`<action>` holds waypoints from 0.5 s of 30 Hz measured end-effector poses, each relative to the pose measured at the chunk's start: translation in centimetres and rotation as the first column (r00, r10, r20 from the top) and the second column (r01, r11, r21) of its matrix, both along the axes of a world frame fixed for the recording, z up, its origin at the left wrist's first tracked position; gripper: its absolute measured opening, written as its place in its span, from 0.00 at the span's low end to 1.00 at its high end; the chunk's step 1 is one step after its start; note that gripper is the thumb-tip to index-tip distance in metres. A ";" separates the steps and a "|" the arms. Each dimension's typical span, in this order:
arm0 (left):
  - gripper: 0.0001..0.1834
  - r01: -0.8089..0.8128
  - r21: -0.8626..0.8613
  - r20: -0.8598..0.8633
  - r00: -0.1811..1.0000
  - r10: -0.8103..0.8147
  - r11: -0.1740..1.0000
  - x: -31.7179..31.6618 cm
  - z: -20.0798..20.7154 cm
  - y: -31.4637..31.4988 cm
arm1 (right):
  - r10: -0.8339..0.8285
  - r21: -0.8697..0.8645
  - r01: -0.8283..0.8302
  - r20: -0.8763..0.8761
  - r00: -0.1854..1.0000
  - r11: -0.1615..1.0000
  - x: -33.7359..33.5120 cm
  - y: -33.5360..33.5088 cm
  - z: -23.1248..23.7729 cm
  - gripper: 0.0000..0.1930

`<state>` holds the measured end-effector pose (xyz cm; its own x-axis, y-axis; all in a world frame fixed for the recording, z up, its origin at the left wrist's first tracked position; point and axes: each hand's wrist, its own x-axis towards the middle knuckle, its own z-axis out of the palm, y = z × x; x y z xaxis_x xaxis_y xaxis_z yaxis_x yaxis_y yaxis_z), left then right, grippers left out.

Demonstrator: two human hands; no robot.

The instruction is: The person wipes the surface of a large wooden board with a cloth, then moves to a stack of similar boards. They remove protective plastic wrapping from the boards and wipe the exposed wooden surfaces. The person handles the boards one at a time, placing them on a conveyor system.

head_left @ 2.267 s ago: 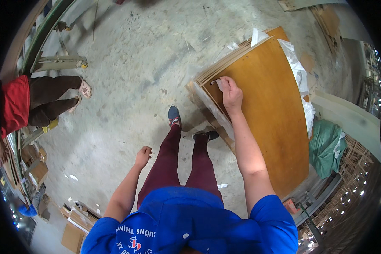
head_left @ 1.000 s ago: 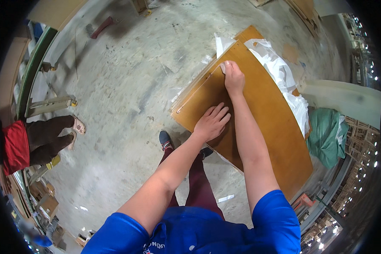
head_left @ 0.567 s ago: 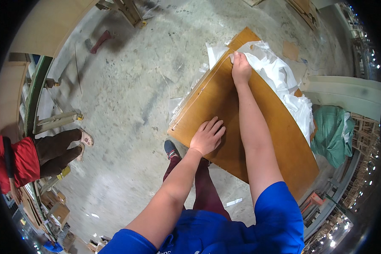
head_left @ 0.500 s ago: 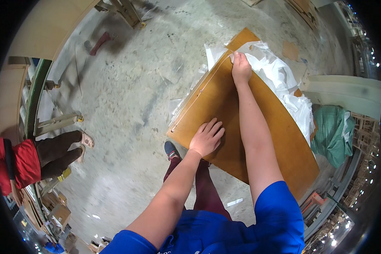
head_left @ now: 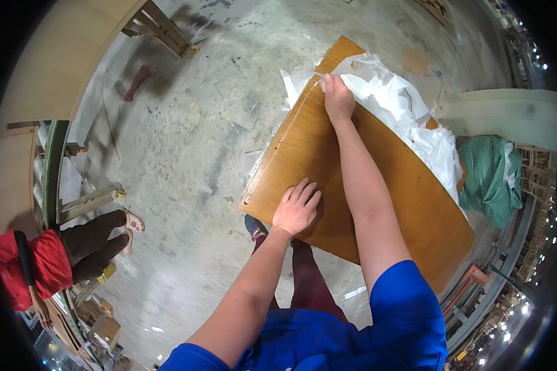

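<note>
A large brown wooden panel (head_left: 390,185) lies at a slant before me, on a stack of similar boards. My left hand (head_left: 296,207) rests on its near left part, fingers stretched out and palm down. At the far corner my right hand (head_left: 338,98) is closed over the panel's edge; its fingertips are partly hidden. A thin pale cord-like line (head_left: 281,141) runs along the panel's left edge from the near corner up to my right hand. Crumpled white plastic sheeting (head_left: 402,108) bunches along the far right side. Another brown board (head_left: 340,52) sticks out beyond the far corner.
A person in a red top (head_left: 46,266) stands at the left beside a green-edged frame (head_left: 56,164). At the right are a green sack (head_left: 486,179) and a pale beam (head_left: 501,114). A dark red object (head_left: 137,83) lies on the concrete floor (head_left: 185,161).
The whole view has shifted slightly. My right hand stays at the panel's far corner, and my left hand stays flat on the panel. The pale line now lies straighter along the edge.
</note>
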<state>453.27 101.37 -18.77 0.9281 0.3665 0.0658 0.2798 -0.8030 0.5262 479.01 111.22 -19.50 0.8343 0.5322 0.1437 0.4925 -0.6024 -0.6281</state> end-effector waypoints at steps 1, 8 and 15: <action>0.21 -0.003 0.007 -0.001 1.000 0.003 1.000 0.0 0.0 -0.1 | -0.013 0.002 0.013 -0.008 1.000 1.000 0.1 -0.2 0.0 0.19; 0.20 -0.005 0.022 0.001 1.000 0.005 1.000 0.1 -0.3 -0.3 | -0.064 0.012 0.064 0.008 0.998 0.998 1.5 -2.6 -0.1 0.19; 0.20 -0.001 0.072 -0.027 1.000 0.003 0.997 0.4 -0.4 -0.3 | -0.070 -0.076 0.066 -0.040 0.997 0.995 1.5 -2.8 0.6 0.18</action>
